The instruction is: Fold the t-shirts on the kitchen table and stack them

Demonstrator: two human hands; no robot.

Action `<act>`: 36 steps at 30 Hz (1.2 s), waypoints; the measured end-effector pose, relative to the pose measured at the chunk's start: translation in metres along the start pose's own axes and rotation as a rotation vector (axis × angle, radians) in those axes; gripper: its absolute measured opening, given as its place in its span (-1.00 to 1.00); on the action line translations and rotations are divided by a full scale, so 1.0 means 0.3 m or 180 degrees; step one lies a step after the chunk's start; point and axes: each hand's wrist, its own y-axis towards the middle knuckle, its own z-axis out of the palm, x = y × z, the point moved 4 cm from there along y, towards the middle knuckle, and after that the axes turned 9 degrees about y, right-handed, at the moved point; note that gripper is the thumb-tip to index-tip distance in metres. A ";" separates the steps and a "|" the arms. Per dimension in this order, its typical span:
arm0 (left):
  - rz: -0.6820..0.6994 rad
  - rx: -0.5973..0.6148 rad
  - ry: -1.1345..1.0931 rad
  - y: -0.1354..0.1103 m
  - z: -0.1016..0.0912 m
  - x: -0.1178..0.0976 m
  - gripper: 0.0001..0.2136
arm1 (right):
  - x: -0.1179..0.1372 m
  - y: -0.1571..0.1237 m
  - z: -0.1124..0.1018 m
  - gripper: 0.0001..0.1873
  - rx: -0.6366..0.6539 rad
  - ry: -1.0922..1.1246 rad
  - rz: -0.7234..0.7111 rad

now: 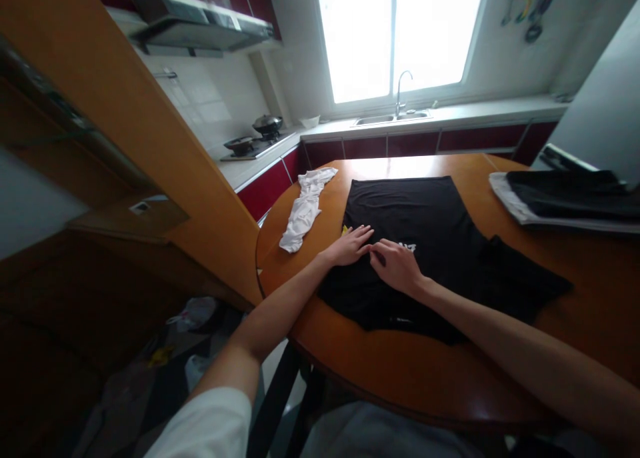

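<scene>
A black T-shirt (425, 208) lies spread on the wooden table (380, 371), one sleeve reaching out to the right and a small white print near its middle. My left hand (351, 246) rests flat on the left part of the shirt, fingers stretched out. Close against its fingertips is my right hand (397, 265), with thumb and fingers bent together over the shirt; what they pinch, if anything, is hidden. A small yellow patch (345, 230) shows just beyond my left hand.
A crumpled white cloth (305, 208) lies on the table's left side. Folded dark and white garments (570, 195) are stacked at the right. Behind the table run a counter with a sink (393, 119) and a stove (257, 148) with pans. Bags (195, 313) lie on the floor.
</scene>
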 end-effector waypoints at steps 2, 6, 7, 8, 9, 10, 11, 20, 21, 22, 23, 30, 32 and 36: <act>0.0007 -0.0208 -0.0124 0.005 -0.013 0.008 -0.51 | 0.002 0.003 0.009 -0.77 0.0106 0.0163 -0.0327; -0.0324 -0.0540 -0.0110 0.012 -0.029 0.050 -0.53 | 0.001 -0.010 0.055 -0.71 0.0444 0.0460 -0.0837; -0.0423 -0.0445 -0.0064 0.014 -0.023 0.061 -0.54 | -0.001 -0.014 0.066 -0.69 0.0520 0.0489 -0.0883; -0.0488 -0.0331 -0.0029 0.015 -0.015 0.069 -0.54 | -0.003 -0.017 0.076 -0.68 0.0571 0.0501 -0.0890; -0.0521 -0.0252 -0.0012 0.016 -0.009 0.076 -0.56 | -0.004 -0.018 0.081 -0.68 0.0594 0.0499 -0.0866; -0.0523 -0.0246 -0.0009 0.017 -0.007 0.079 -0.58 | -0.006 -0.017 0.081 -0.69 0.0569 0.0479 -0.0809; -0.0499 -0.0316 -0.0016 0.018 -0.009 0.081 -0.61 | -0.008 -0.015 0.077 -0.71 0.0514 0.0435 -0.0730; -0.0178 -0.1018 -0.0218 0.032 -0.057 0.053 -0.86 | -0.016 -0.006 0.052 -0.77 0.0679 -0.0154 -0.0311; -0.0216 -0.1075 -0.0226 0.029 -0.062 0.050 -0.85 | -0.017 -0.008 0.056 -0.80 0.0714 -0.0163 -0.0339; -0.0249 -0.1117 -0.0210 0.025 -0.066 0.045 -0.84 | -0.019 -0.009 0.059 -0.82 0.0754 -0.0162 -0.0366; -0.0266 -0.1134 -0.0161 0.021 -0.070 0.040 -0.83 | -0.020 -0.010 0.063 -0.83 0.0800 -0.0148 -0.0388; -0.0134 -0.0997 0.0191 0.017 -0.053 -0.003 -0.71 | -0.004 -0.011 0.059 -0.81 0.0737 0.0015 -0.0710; -0.0146 -0.0836 0.0049 0.025 -0.028 -0.006 -0.69 | 0.006 -0.013 0.060 -0.80 0.0750 0.0138 -0.0899; -0.0158 -0.0383 -0.0167 0.032 0.002 -0.001 -0.62 | 0.005 -0.016 0.072 -0.81 0.0828 0.0285 -0.1143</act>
